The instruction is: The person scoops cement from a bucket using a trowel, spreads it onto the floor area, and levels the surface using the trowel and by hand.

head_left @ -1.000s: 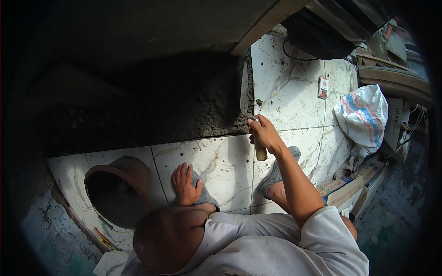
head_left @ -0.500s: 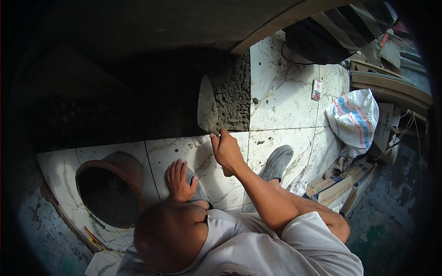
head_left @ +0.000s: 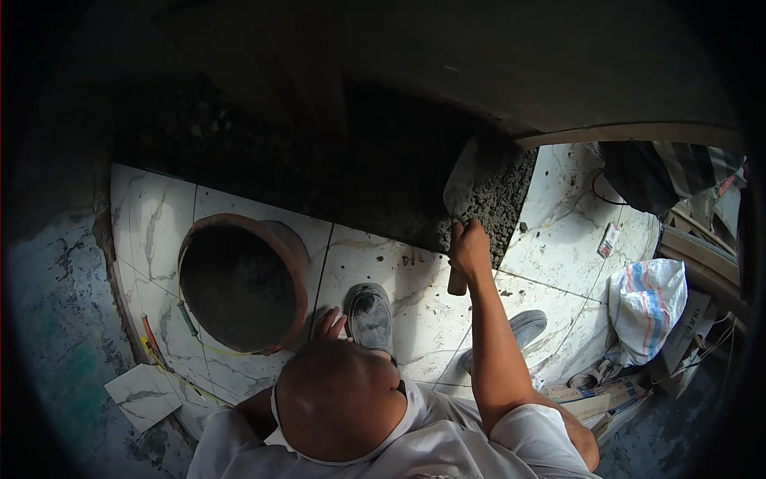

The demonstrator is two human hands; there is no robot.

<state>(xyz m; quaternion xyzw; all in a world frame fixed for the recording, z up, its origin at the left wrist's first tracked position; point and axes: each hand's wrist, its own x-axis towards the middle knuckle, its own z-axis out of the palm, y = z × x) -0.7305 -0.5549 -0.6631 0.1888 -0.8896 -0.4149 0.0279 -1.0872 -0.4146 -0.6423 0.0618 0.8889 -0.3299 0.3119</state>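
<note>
My right hand [head_left: 472, 249] is closed around the wooden handle of a trowel [head_left: 459, 182]. The trowel's pale, pointed blade rests on or just over the rough grey mortar bed [head_left: 504, 195], near its right end. My left hand [head_left: 329, 325] is low beside my left shoe [head_left: 369, 316]. Its fingers show, stretched out and slightly apart, with nothing seen in them; my bent knee hides the rest. Left of that hand stands a round reddish-brown tub [head_left: 298, 299], its inside dark.
White marbled tiles [head_left: 407, 303] border the mortar. A woven sack [head_left: 648, 307], cardboard pieces [head_left: 594, 391] and wooden boards [head_left: 698, 243] lie on the right. A small packet [head_left: 610, 239] sits on the tiles. A loose tile [head_left: 144, 397] and yellow cord [head_left: 191, 385] are at left.
The view has swung left, so the scene sits farther right. My right hand still grips the trowel on the mortar, its wooden handle now showing. My left hand has drawn back behind the knee.
</note>
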